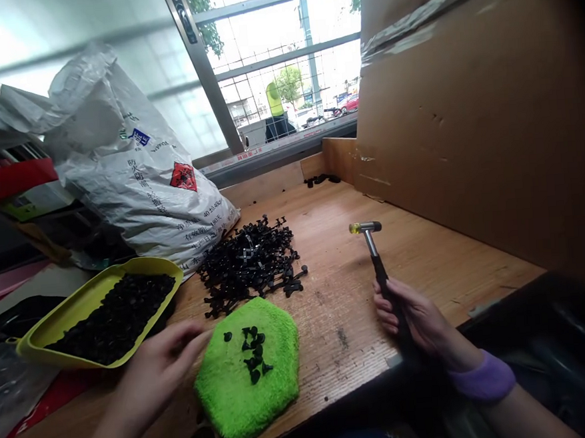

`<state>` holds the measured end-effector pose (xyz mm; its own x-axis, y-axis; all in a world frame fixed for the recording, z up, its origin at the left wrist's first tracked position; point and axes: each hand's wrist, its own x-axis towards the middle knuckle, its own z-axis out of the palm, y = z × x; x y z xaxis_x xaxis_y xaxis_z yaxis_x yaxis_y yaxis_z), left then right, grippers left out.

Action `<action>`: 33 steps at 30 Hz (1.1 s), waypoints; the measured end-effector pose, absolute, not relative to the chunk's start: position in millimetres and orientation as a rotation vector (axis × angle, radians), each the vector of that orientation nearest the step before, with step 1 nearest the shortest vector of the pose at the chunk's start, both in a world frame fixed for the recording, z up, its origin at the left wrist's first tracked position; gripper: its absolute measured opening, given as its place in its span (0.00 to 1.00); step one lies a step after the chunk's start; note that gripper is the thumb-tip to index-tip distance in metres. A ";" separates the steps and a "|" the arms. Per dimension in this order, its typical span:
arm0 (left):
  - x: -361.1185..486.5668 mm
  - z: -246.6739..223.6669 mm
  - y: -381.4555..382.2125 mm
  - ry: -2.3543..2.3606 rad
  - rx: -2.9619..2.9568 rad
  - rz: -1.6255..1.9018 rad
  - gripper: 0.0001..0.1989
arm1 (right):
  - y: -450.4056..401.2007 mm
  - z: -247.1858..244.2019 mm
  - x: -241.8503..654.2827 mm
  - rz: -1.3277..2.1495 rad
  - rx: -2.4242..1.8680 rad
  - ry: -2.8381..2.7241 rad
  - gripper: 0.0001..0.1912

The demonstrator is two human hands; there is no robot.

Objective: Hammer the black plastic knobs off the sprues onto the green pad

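My right hand is wrapped around the black handle of a small hammer. The hammer stands upright above the tabletop, with a metal head, a yellow face on one side and a dark one on the other. At the left edge of a bright green fuzzy pad, my left hand is blurred, its thumb and forefinger pointing at the pad. Whether those fingertips pinch anything is unclear. Several small black plastic pieces with round heads lie on the pad. Behind it spreads a pile of similar joined black parts.
A yellow tray full of small black pieces stands at left. Behind it leans a large white printed sack. Cardboard walls off the right side of the wooden table. A few black bits lie by the window.
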<state>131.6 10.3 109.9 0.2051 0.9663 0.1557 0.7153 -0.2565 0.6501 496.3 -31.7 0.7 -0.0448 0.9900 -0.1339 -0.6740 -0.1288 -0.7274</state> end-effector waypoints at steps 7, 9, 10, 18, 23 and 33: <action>280.8 66.6 118.1 1.211 2.864 0.137 0.14 | -30.5 -4.5 501.9 1.540 -0.751 -0.609 0.11; 292.1 58.0 129.5 1.255 2.905 0.047 0.12 | -30.9 -3.7 502.0 1.543 -0.757 -0.618 0.11; 292.9 56.2 131.8 1.279 2.900 0.042 0.11 | -31.2 -2.9 501.9 1.547 -0.760 -0.620 0.11; 255.5 70.1 122.3 0.985 2.541 0.393 0.07 | -33.0 -1.8 504.0 1.614 -0.757 -0.615 0.09; 184.5 84.6 94.3 1.140 1.947 1.107 0.08 | -34.7 -3.4 505.1 1.616 -0.772 -0.631 0.09; 77.6 33.6 -16.5 1.516 1.714 1.197 0.07 | -37.5 7.0 496.2 1.555 -0.916 -0.637 0.12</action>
